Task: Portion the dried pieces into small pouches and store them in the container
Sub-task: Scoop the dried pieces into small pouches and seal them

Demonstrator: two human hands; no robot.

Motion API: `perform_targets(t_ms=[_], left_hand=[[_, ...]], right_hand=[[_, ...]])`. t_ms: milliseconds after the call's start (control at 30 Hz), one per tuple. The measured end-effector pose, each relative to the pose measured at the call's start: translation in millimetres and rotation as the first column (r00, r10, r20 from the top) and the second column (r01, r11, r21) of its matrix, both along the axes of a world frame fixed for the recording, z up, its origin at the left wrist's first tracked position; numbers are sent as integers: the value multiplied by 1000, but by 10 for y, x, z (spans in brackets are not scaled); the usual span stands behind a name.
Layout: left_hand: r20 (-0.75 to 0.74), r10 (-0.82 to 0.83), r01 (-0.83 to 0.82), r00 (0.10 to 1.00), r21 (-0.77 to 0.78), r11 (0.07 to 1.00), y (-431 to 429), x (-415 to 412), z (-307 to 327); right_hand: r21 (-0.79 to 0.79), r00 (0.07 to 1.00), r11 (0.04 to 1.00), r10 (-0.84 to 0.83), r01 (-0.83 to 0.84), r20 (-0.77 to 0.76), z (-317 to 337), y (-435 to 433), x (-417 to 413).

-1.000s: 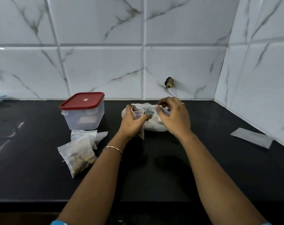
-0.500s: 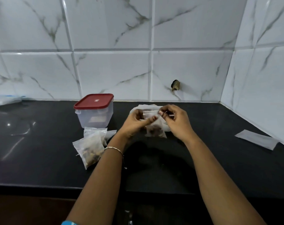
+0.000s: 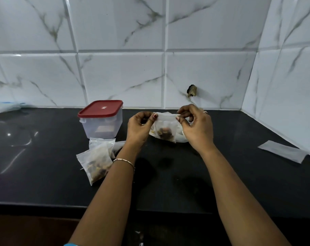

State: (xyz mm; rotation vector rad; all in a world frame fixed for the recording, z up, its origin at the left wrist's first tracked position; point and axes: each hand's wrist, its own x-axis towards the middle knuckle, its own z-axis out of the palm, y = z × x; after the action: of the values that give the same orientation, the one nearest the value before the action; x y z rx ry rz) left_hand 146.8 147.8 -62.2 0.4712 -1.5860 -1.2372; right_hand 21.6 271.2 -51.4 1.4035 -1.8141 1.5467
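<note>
Evidently the step in hand was closing a small pouch (image 3: 165, 127), which hung just to the right of the container (image 3: 102, 126), lifted a little off the counter (image 3: 239, 174). The left hand (image 3: 139, 127) pinched the pouch's top corner nearer the container between thumb and curled fingers, and the right hand (image 3: 197, 128) pinched the far top corner the same way, so the upper edge was stretched flat between them. A clump of dried pieces (image 3: 165, 134) sat low in the pouch. Behind it, also right of the container, lay a larger white bag (image 3: 181, 137), mostly hidden. Two filled pouches (image 3: 95, 162) lay directly in front of the container, touching one another, and a pale strip (image 3: 281, 151) lay far off to the container's right. The container's red lid (image 3: 100, 108) was on. Whether the pouch's mouth was sealed could not be told. If it was only partly pressed, tipping it on the way to the container would likely spill the pieces onto the counter. The film looked thin, so pulling the corners apart too hard could tear it. With both hands occupied and the lid on, the pouch would have to be set down first, where a careless drop might knock it open.
</note>
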Motion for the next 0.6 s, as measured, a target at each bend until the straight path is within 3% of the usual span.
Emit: perform_targets(t_ms=[133, 233, 433, 600], left_hand=[[5, -9, 9, 1000, -9, 1000, 13, -23, 10], [-6, -18, 18, 1000, -11, 1000, 39, -27, 13], [-20, -64, 65, 998, 32, 997, 77, -22, 11], [-3, -171, 171, 985, 48, 984, 67, -11, -12]], right_hand=[[-53, 964, 990, 138, -129, 227, 17, -18, -23], [49, 934, 985, 139, -164, 328, -26, -57, -77], [9, 915, 993, 105, -118, 390, -26, -81, -98], [45, 947, 993, 89, -108, 310, -9, -67, -83]])
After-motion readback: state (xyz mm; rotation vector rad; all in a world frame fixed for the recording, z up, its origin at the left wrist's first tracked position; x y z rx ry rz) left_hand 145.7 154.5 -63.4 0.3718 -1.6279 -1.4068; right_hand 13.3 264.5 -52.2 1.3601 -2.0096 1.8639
